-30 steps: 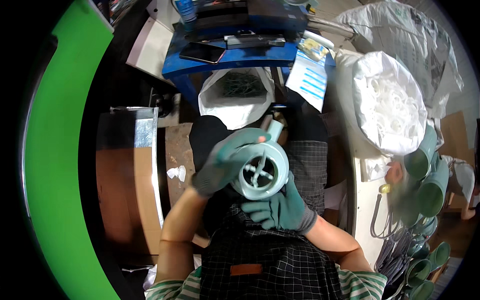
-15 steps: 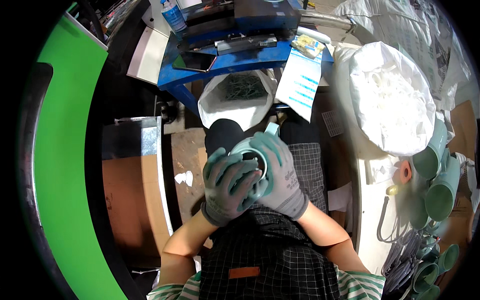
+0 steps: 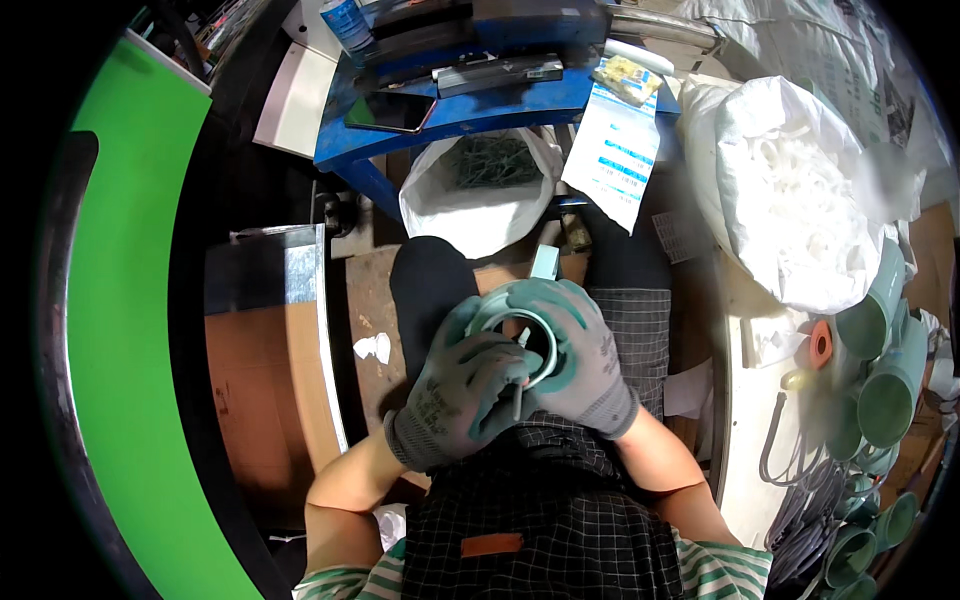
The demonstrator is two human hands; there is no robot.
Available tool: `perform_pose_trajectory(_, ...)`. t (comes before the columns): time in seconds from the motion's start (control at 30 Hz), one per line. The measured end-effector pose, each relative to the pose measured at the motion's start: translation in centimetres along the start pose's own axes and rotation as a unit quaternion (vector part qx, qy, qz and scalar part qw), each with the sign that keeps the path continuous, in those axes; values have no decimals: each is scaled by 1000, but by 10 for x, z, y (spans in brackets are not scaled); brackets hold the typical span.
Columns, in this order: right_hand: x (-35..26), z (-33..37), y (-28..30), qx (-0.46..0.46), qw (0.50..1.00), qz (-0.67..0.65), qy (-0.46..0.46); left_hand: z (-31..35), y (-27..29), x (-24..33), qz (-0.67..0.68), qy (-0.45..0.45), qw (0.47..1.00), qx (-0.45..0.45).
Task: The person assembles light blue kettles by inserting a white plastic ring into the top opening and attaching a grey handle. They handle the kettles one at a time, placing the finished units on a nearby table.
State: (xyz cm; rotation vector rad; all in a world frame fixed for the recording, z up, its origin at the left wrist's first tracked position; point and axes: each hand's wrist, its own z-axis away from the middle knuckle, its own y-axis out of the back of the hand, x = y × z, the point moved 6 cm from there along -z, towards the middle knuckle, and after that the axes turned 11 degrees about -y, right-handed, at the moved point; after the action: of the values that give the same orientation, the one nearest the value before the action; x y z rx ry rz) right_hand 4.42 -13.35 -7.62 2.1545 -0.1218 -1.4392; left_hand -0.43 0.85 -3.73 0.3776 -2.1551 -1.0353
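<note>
Over my lap I hold a pale green, hollow round plastic part (image 3: 545, 262) with a squarish arm that points away from me. My right hand (image 3: 580, 365), in a grey and green work glove, wraps round its right side. My left hand (image 3: 445, 395), gloved alike, is closed at the near left of its round opening. A thin pale stick-like piece (image 3: 517, 402) shows at the left fingertips and reaches into the opening; its exact kind is not clear. The gloves hide much of the part's wall.
Ahead stands a blue bench (image 3: 450, 122) with a phone (image 3: 390, 112) and a paper sheet (image 3: 612, 160). Beneath it a white sack (image 3: 450, 222) holds dark green scraps. To the right are a sack of white pieces (image 3: 790, 215) and several green tubes (image 3: 887, 405). A cardboard box (image 3: 255, 390) is at left.
My left fingers have drawn together at the opening, and the thin piece now shows there. The green part has shifted slightly right and nearer. My left knee has moved a little left.
</note>
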Motion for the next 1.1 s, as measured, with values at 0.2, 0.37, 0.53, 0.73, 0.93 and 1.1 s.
perform_pose_trajectory(0.2, 8, 7, 5, -72, 997, -4, -8, 6, -12, 1, -46, -79, 993, -80)
perform_pose_trajectory(0.37, 16, -39, 1, -29, 996, -43, 74, 13, 2, -33, -216, -69, 973, 51)
perform_pose_trajectory(0.53, 18, -92, -5, 13, 997, 24, 69, -14, 32, -62, -299, -25, 943, 148)
perform_pose_trajectory(0.73, 1, -57, 35, 30, 995, 54, 84, -19, 3, -59, -64, -33, 985, 158)
perform_pose_trajectory(0.93, 14, 12, 119, -75, 984, -148, -58, -2, -43, -36, 331, 71, 934, 112)
perform_pose_trajectory(1.1, 59, 18, 248, 303, 935, 39, -180, -19, -39, -9, 143, -78, 980, 116)
